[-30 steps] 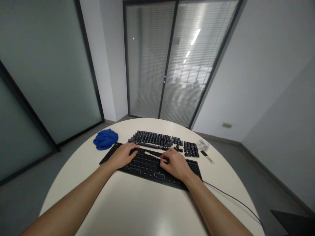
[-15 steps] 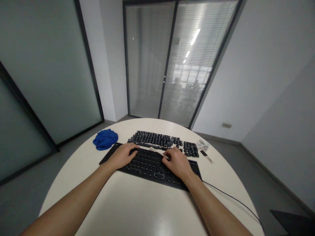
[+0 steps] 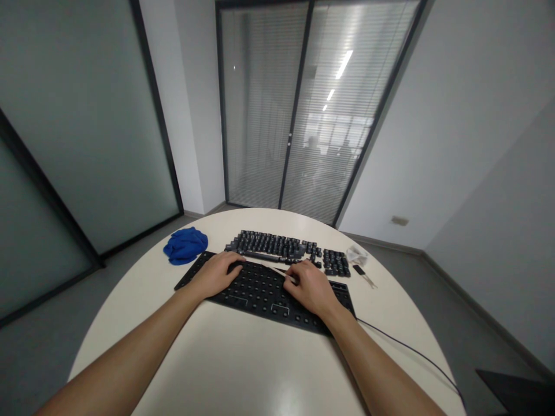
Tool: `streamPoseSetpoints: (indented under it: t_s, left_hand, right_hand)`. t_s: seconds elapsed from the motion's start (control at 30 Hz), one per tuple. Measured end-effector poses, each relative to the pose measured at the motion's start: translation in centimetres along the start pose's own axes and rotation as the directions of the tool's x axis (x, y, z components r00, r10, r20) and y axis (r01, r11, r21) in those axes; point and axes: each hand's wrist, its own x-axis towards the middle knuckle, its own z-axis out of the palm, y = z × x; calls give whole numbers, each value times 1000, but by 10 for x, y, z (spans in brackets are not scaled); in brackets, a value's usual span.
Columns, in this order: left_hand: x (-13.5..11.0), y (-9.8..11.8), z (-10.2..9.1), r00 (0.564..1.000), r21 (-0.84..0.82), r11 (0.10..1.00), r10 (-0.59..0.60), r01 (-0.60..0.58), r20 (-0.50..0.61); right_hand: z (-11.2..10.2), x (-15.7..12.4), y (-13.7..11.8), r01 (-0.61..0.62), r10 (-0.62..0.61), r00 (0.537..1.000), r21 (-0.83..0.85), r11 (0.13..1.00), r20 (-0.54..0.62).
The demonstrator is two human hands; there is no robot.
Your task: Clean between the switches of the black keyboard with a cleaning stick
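Note:
A black keyboard [image 3: 260, 289] with its keycaps off lies slightly slanted on the table, its switch stems bare. My left hand [image 3: 215, 274] grips its left part, the fingers at the far edge and the thumb on the face. In my right hand [image 3: 313, 288], over the right half of the keyboard, a thin pale stick [image 3: 276, 269] is pinched between thumb and fingers. Its far end points left, near the keyboard's far edge; its kind is too small to make out.
Behind the keyboard, loose black keycaps [image 3: 277, 245] lie in rows. A crumpled blue cloth [image 3: 185, 245] is at the left. To the right are a clear plastic wrapper [image 3: 356, 255] and a small puller-like tool [image 3: 365, 276]. A black cable [image 3: 407, 348] runs over the round table [image 3: 234, 364].
The stick's far end has shifted slightly and looks thinner. My right hand has moved a touch left. My left hand and the keyboard stay in place.

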Motion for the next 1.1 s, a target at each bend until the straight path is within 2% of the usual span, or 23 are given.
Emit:
streamPoseSetpoints:
  t_s: [0.8,0.93,1.1]
  left_hand:
    - [0,4,-4,1000,66,998,-23,22,4]
    - [-1,6,-6,999,110,993,-40,40,-5]
    - [-1,3,-7,994,164,980,-109,112,-26]
  right_hand:
    - [-7,-1,-5,36,-38,997,28,999,69]
    - [-7,-1,-6,75,-79,994,54,996,74]
    - [-6,-3,-8,184,-200,974,142,973,103]
